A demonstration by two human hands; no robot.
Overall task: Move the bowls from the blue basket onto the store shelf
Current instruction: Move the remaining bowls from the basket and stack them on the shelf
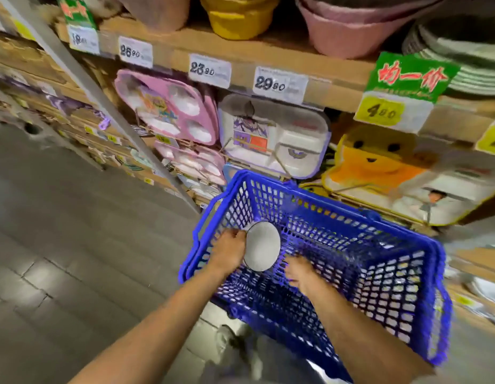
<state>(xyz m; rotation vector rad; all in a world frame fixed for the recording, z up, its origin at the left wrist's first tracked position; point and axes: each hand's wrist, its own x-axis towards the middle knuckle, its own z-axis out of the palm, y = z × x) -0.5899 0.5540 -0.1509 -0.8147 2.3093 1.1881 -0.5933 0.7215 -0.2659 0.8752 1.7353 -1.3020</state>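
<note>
A blue plastic basket point(379, 261) stands in front of the store shelf point(240, 65), tilted toward me. My left hand point(229, 250) grips the rim of a small grey bowl point(264, 246), which stands on edge inside the basket near its left wall. My right hand point(299, 273) reaches into the basket just right of the bowl, fingers spread against the mesh bottom and blurred. The rest of the basket's inside shows only mesh.
The shelf above holds pink bowls point(348, 31), a yellow bowl point(238, 15) and stacked plates point(462, 56). Children's divided trays point(274, 137) hang below the price tags. A grey metal upright point(102, 101) crosses at left. Grey tiled floor point(61, 259) lies to the left.
</note>
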